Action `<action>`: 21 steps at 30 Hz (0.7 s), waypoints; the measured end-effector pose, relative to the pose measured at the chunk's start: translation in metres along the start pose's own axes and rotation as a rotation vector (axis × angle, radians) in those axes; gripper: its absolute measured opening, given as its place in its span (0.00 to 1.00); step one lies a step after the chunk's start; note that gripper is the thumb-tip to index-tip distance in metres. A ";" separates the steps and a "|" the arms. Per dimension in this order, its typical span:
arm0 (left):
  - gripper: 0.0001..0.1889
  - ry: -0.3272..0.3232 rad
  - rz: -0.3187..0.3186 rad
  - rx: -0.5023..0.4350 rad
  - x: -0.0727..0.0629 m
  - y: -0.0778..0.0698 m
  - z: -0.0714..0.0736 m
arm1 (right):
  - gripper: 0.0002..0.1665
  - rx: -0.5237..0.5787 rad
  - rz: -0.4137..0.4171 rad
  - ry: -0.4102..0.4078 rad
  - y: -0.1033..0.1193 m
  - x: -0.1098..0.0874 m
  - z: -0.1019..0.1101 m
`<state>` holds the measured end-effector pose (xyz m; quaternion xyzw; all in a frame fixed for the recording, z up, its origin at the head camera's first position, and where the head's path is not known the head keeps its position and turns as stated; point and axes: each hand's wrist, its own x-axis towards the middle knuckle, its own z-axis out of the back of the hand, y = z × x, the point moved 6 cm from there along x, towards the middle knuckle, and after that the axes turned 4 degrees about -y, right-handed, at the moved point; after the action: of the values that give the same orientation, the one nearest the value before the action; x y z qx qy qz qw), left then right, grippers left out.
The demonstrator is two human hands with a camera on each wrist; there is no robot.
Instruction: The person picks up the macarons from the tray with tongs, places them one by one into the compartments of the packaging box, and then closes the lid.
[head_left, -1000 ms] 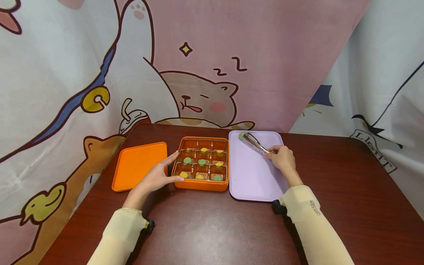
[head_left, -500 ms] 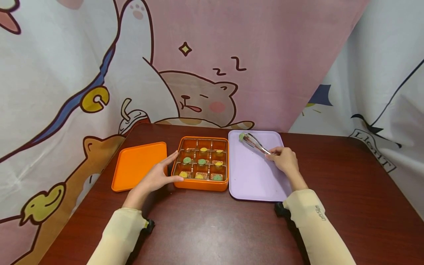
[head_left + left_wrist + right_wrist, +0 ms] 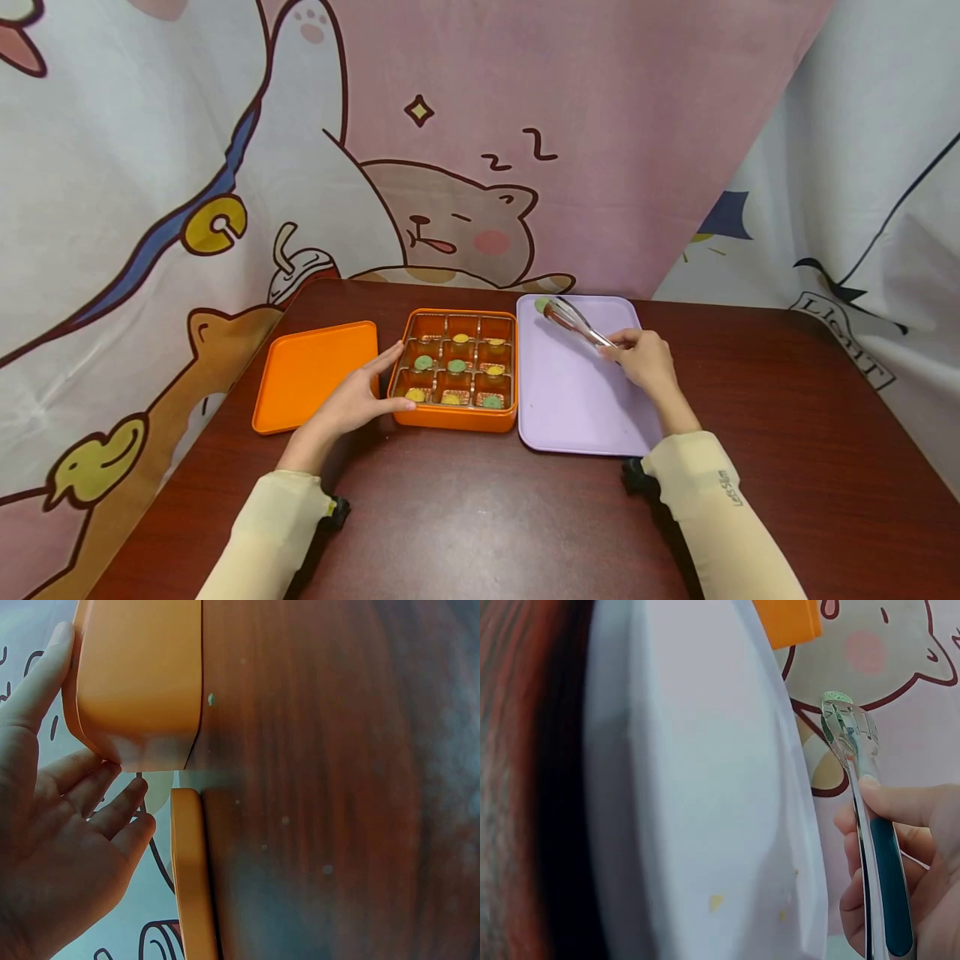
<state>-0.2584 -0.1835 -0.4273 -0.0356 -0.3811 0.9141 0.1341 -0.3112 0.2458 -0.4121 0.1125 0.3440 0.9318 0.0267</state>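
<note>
My left hand (image 3: 352,402) rests against the left front corner of an orange box (image 3: 455,419), fingers along its left side and thumb at the front rim. In the left wrist view, the fingers are spread beside the box wall. A clear divided insert inside the box holds several small round yellow and green cookie-like pieces, such as this green piece (image 3: 457,367); the back left compartment shows none. My right hand (image 3: 643,363) grips metal tongs (image 3: 576,320) with a teal handle strip. A round green piece (image 3: 541,306) is at the tong tips, over the far left corner of a lilac tray (image 3: 581,408).
An orange lid (image 3: 315,373) lies on the dark wooden table (image 3: 465,517) left of the box. The tray stands right against the box's right side, with a few yellow crumbs (image 3: 716,902) on it. A printed cartoon cloth (image 3: 600,150) hangs behind the table.
My right hand has shifted slightly right and toward me. The tong tips and green piece have moved a little, the piece ending slightly farther left. The left hand and box have stayed put.
</note>
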 end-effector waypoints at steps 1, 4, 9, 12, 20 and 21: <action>0.52 0.000 0.001 -0.001 0.000 0.000 0.000 | 0.14 0.006 0.005 0.002 0.002 0.000 0.000; 0.52 0.002 0.002 -0.001 0.000 0.000 0.000 | 0.13 0.021 0.017 0.004 0.008 -0.001 0.002; 0.52 -0.001 0.000 0.004 0.000 0.000 0.000 | 0.12 0.047 0.047 -0.007 0.019 -0.001 0.001; 0.52 -0.003 -0.002 0.004 0.000 0.001 0.000 | 0.11 0.063 0.067 -0.016 0.025 -0.001 0.000; 0.53 -0.005 0.001 -0.006 0.000 0.001 0.000 | 0.10 0.090 0.098 -0.003 0.043 0.000 -0.005; 0.53 -0.005 0.001 -0.006 0.000 0.000 0.000 | 0.10 0.098 0.103 0.004 0.045 0.000 -0.005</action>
<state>-0.2587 -0.1838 -0.4277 -0.0341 -0.3840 0.9131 0.1326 -0.3115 0.2080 -0.3869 0.1293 0.3829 0.9143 -0.0275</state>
